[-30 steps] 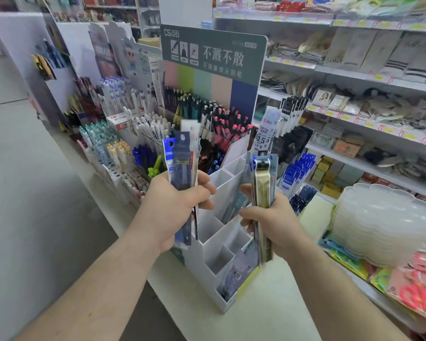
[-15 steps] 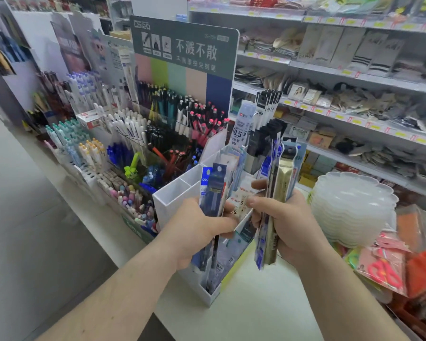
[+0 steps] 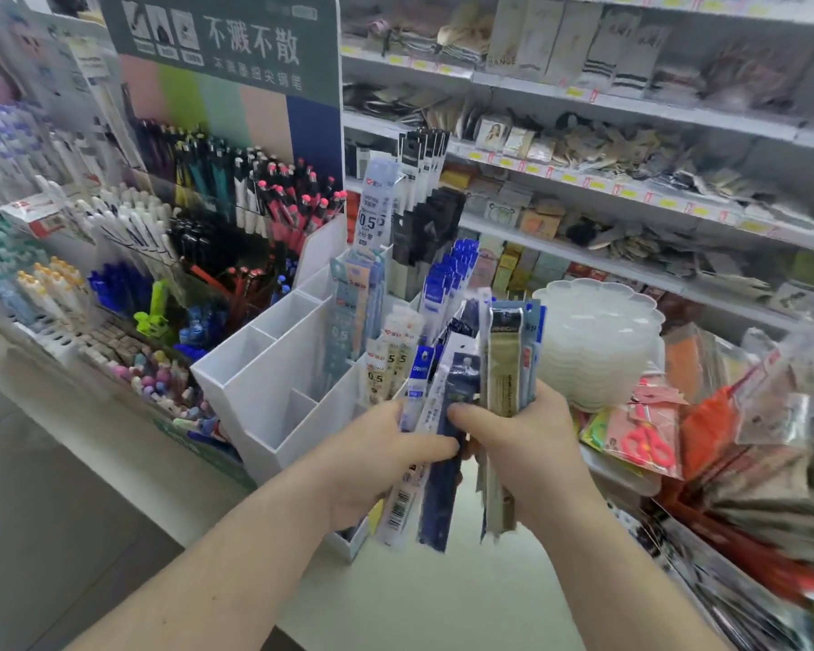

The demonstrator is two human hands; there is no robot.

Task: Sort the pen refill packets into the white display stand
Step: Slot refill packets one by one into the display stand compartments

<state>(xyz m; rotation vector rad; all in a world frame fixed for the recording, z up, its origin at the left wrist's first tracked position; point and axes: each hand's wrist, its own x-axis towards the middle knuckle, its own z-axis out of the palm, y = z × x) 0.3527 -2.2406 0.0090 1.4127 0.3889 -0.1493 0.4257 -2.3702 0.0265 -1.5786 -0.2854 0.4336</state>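
Presently: sorting stage, packets in hand, none being lowered into a slot.

- Left hand (image 3: 372,455): fingers curled round a dark blue refill packet (image 3: 447,462) and a white-and-blue one beside it.
- Right hand (image 3: 532,444): clamped on a gold-fronted packet bundle (image 3: 504,373); its thumb touches the dark blue packet.
- White display stand (image 3: 273,368): on the counter (image 3: 442,599), just behind the hands; left compartments bare, right ones hold upright packets (image 3: 348,321).

Judgement: packets are being compared or passed between hands. Next move calls for separating one kind and dropping it upright into a matching compartment.
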